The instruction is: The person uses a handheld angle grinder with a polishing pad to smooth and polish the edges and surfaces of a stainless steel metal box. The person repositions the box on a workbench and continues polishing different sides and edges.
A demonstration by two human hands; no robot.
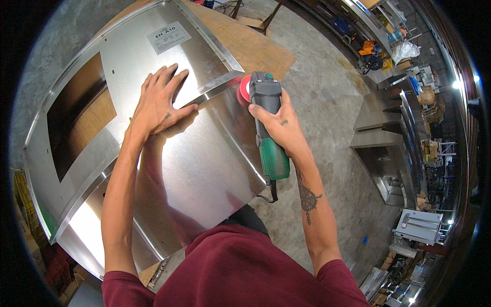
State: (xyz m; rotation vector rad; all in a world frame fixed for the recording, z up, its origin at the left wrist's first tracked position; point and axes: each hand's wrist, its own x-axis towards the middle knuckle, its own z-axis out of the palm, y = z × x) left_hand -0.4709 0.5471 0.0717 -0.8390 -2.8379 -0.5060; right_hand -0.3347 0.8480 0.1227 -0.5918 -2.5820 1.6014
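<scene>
A large shiny sheet-metal housing [204,148] lies in front of me, with a rectangular cut-out on its left and a printed label [169,37] near its far edge. My left hand [162,105] rests on the metal, fingers spread, close to a raised seam. In my right hand [279,123] is a green and black angle grinder [273,156], gripped round its dark head end. Its red disc [245,88] sits at the housing's right corner, by the end of the folded rim. Whether the disc touches the metal I cannot tell.
Under the housing is a wooden board [276,53]. Brushed metal cabinets [381,148] stand on the concrete floor [327,199] to the right. Cluttered shelves with boxes and a white plastic bag [405,50] line the far right. A yellow crate [23,194] is at the left edge.
</scene>
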